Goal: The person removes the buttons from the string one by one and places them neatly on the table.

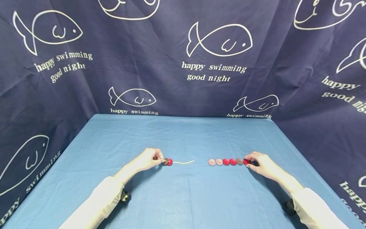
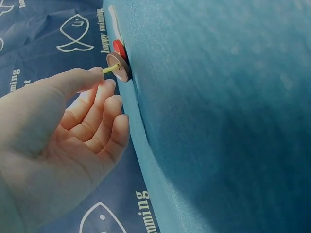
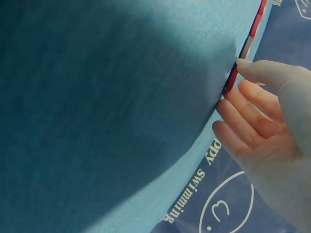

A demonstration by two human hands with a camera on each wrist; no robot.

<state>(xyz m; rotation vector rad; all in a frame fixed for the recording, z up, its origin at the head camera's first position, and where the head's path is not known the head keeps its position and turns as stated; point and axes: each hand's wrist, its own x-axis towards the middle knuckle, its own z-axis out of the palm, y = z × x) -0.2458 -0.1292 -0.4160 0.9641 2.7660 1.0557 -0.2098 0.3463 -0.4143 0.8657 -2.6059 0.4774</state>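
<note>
My left hand [image 1: 151, 157] pinches the end of a pale yellow cord [image 1: 184, 163] between thumb and forefinger. A brown button [image 2: 122, 71] is threaded on the cord close to the fingertips, tilted up on its edge in the left wrist view. Against it sits a red button [image 1: 170, 162], and the cord's free end trails to the right over the cloth. At the right end of a row of buttons, my right hand [image 1: 262, 163] has thumb and fingers at opposite edges of another red button [image 1: 246, 162], partly covering it.
Leftward from the right hand, the row holds a brown button [image 1: 239, 161], two red buttons [image 1: 229, 162] and two pink buttons [image 1: 215, 162]. A blue cloth [image 1: 183, 197] covers the table. Dark blue curtains [image 1: 171, 57] with white fish drawings hang behind and at both sides.
</note>
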